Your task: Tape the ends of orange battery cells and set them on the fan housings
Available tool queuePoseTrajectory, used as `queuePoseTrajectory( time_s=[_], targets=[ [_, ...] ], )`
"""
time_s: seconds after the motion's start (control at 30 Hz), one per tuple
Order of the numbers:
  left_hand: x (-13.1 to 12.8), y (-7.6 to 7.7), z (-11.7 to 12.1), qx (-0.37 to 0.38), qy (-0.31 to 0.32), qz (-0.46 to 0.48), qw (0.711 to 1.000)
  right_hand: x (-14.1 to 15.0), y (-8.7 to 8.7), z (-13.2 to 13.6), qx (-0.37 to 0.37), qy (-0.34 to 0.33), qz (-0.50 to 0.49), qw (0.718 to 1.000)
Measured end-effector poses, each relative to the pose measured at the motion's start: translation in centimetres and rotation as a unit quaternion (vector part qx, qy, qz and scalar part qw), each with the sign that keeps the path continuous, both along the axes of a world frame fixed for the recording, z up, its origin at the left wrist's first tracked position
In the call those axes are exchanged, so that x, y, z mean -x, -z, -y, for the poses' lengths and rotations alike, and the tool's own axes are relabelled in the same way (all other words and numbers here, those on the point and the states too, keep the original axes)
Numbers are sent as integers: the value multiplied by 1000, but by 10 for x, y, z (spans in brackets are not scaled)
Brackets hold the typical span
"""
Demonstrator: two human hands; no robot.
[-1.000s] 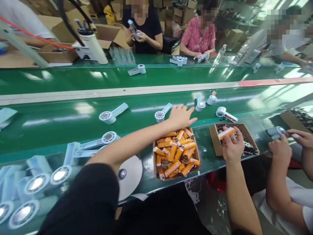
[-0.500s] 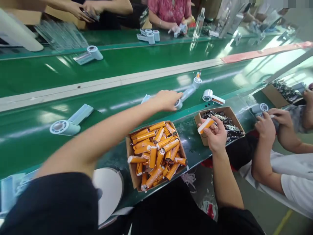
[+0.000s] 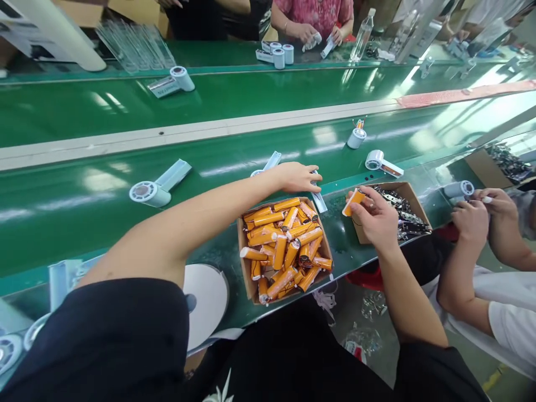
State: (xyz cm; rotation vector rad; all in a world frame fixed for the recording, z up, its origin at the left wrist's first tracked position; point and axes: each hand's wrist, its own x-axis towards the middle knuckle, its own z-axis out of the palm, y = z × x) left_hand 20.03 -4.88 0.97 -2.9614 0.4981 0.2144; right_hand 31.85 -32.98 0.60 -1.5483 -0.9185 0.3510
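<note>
My left hand (image 3: 296,176) reaches over the near edge of the green belt (image 3: 104,167) and is closed on a pale blue fan shell (image 3: 317,198), whose handle sticks out below the fingers. My right hand (image 3: 374,215) pinches an orange battery cell (image 3: 353,201) above a cardboard box of small dark parts (image 3: 397,209). Between my arms sits a cardboard box full of orange battery cells (image 3: 285,245). A second fan shell (image 3: 268,163) lies just behind my left wrist.
More fan shells lie on the belt at the left (image 3: 157,187) and right (image 3: 382,163), and one upright shell (image 3: 356,137). A white tape roll (image 3: 207,301) sits near my left arm. A co-worker's hands (image 3: 477,215) work at my right; other people sit across the belt.
My left hand has drawn back from the belt toward me, bringing a fan shell with it. My right hand stays over the parts box with the battery cell. The view has shifted slightly.
</note>
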Motion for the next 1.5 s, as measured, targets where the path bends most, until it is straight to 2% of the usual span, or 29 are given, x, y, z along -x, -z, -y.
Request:
queuePoseTrajectory(
  time_s=[0.1, 0.17, 0.27, 0.33, 0.57, 0.73, 0.9, 1.03, 1.1, 1.3, 1.4, 1.5],
  targets=[
    [0, 0, 7, 34, -19, -3, 999, -2, 3, -22, 53, -1, 45, 998],
    [-3, 1, 18, 60, -59, -10, 996, -3, 8, -35, 73, -5, 69, 995],
    [-13, 1, 36, 97, -128, -13, 987, -4, 16, -48, 80, -1, 97, 992],
    [-24, 1, 42, 109, -150, -18, 982, -5, 20, -51, 81, 9, 108, 991],
    [-58, -3, 27, 170, -177, -53, 968, -14, 26, -52, 164, 26, 201, 965],
    [-67, 0, 25, 199, -213, -42, 956, -12, 22, -50, 277, 30, 304, 911],
    [-72, -2, 30, 210, -266, -40, 940, -2, 7, -57, 387, 21, 376, 842],
    [-72, -9, 38, 206, -292, -38, 933, 3, -8, -72, 494, -35, 413, 765],
    [-71, -13, 44, 203, -297, -35, 933, 6, -13, -78, 513, -61, 423, 744],
    [-79, -7, 52, 197, -313, -23, 929, 8, -13, -77, 489, -66, 456, 740],
    [-74, -5, 54, 204, -336, 4, 920, 10, -13, -69, 460, -53, 469, 752],
    [-59, -9, 49, 208, -392, 45, 895, 11, -16, -63, 415, -46, 483, 770]
  ],
)
